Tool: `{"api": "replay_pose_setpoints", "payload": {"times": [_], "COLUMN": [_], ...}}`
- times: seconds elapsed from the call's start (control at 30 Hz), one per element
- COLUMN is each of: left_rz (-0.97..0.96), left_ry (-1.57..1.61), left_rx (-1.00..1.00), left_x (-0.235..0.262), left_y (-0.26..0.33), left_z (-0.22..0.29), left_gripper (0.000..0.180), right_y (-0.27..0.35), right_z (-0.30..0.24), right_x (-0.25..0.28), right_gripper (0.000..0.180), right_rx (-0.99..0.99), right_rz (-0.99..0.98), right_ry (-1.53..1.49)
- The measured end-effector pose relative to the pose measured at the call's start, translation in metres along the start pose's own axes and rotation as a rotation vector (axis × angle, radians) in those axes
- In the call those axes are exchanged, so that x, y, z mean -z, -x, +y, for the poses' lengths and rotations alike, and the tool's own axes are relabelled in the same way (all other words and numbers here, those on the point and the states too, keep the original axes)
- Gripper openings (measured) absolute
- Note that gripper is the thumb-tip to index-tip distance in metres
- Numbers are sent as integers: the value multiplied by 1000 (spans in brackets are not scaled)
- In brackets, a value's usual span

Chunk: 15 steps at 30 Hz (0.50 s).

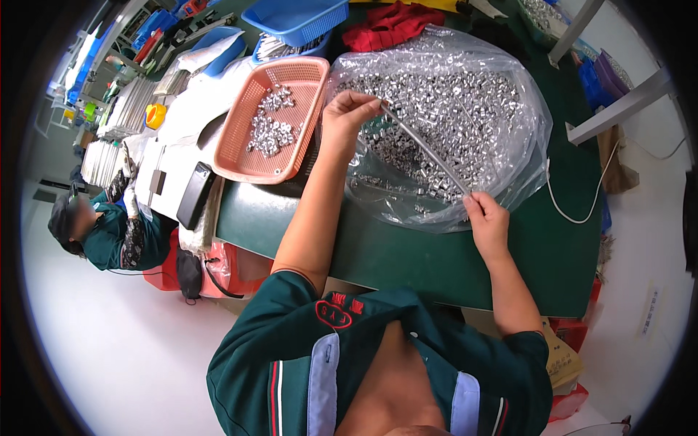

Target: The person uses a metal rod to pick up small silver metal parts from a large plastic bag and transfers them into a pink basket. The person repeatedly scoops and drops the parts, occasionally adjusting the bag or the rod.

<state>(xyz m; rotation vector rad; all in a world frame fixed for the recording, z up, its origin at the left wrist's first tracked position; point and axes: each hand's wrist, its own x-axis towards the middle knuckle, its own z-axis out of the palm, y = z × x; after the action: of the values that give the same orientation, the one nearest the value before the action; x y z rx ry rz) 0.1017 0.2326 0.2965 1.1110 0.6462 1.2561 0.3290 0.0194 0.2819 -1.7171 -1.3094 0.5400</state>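
Note:
A thin silvery metal rod (427, 150) slants between my two hands, above a heap of small shiny metal parts. My left hand (347, 116) pinches its upper left end between thumb and fingers. At the lower right end, my right hand (486, 220) is closed on the rod too. Beneath lies a large clear plastic bag (528, 138), spread open, with the many small metal parts (465, 102) in it. Left of my left hand stands a pink plastic basket (231, 134) holding a smaller lot of similar metal pieces (273, 134).
Blue baskets (298, 25) and a red cloth (392, 25) lie at the back of the green table (407, 261). A black phone-like object (195, 196) rests left of the pink basket. Grey metal posts (618, 105) and a white cable (574, 218) are on the right. A co-worker (120, 225) sits at far left.

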Motion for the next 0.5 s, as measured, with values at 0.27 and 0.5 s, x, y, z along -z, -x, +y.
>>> {"api": "replay_pose_setpoints", "payload": {"times": [0.27,0.5], "left_rz": [86,-360], "left_ry": [-18,-352], "left_rx": [-70,179], "left_x": [-21,-11], "left_y": [10,12], "left_z": [-2,20], "left_gripper": [8,28], "right_y": [-1,0], "right_z": [3,-8], "right_x": [2,5], "right_gripper": [15,16], "right_rx": [-17,-58], "right_rz": [-25,-39], "right_ry": [-69,-116]}}
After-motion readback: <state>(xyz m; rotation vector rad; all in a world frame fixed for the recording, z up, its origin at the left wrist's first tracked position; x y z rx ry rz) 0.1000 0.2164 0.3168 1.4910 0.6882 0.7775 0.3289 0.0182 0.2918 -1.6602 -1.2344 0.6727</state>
